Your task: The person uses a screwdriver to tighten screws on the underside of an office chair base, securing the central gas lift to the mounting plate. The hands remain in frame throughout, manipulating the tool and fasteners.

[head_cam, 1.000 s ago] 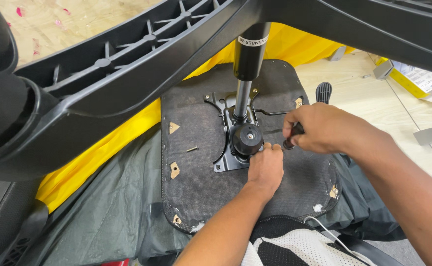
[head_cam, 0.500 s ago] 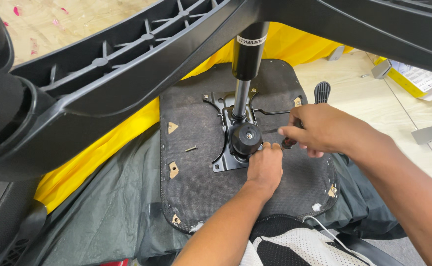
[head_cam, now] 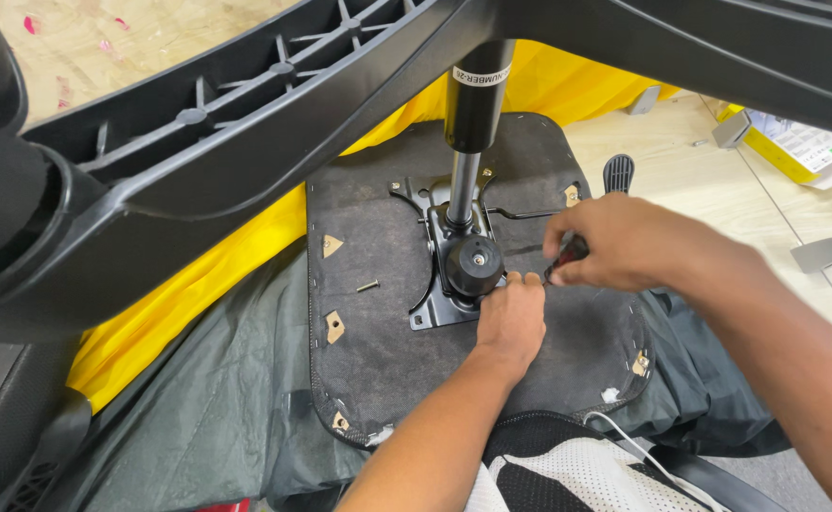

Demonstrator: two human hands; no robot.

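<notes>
L hand (head_cam: 509,318) rests on the black felt seat underside (head_cam: 378,237), fingers curled at the edge of the metal mech plate (head_cam: 440,308), at 5 o'clock from the black knob (head_cam: 475,265). R hand (head_cam: 625,242) closed round a dark tool handle (head_cam: 568,258), at 3 o'clock from knob. Loose screw (head_cam: 368,285) lies on felt at 9 o'clock from plate. Gas cylinder (head_cam: 473,104) rises at 12 o'clock
</notes>
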